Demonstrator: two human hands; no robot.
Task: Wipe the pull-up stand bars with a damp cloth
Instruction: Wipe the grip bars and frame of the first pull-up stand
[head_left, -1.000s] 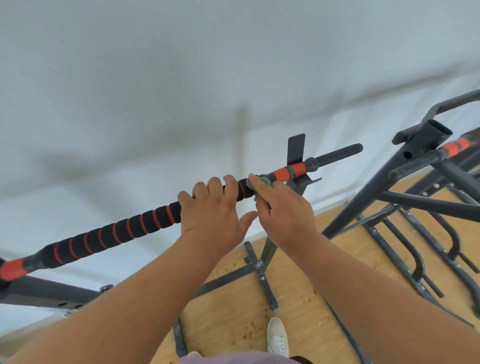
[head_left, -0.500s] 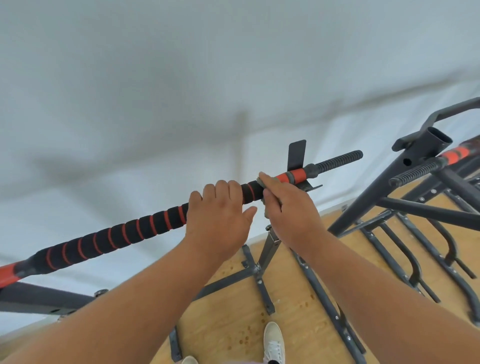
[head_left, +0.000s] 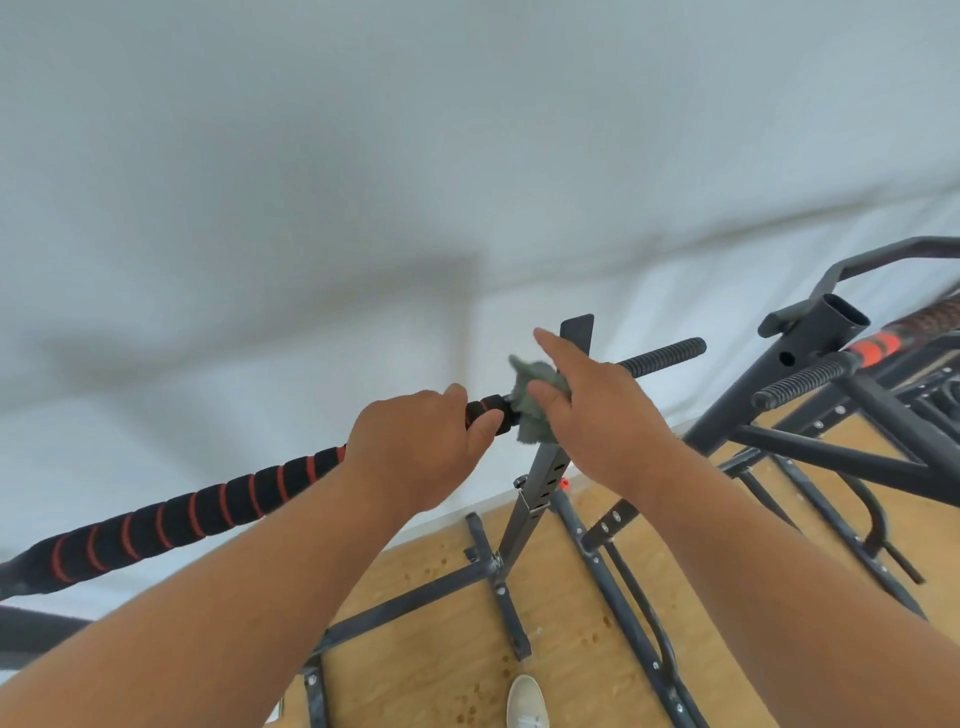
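From the head camera we see the bar (head_left: 218, 499) run from near left up to far right; our left hand (head_left: 415, 447) grips its foam, while our right hand (head_left: 597, 410) pinches the green cloth (head_left: 535, 400) against it, forefinger outstretched

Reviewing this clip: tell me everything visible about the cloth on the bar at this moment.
The cloth is a small grey-green rag, soft and fuzzy-looking, bunched rather than folded. It sits wrapped over the pull-up bar just past the end of the black foam grip with red rings, above the grey upright post. The right hand holds it against the bar, thumb beneath and index finger extended. A frayed corner sticks up, another hangs below. The left hand grips the foam beside it. Dampness cannot be judged.
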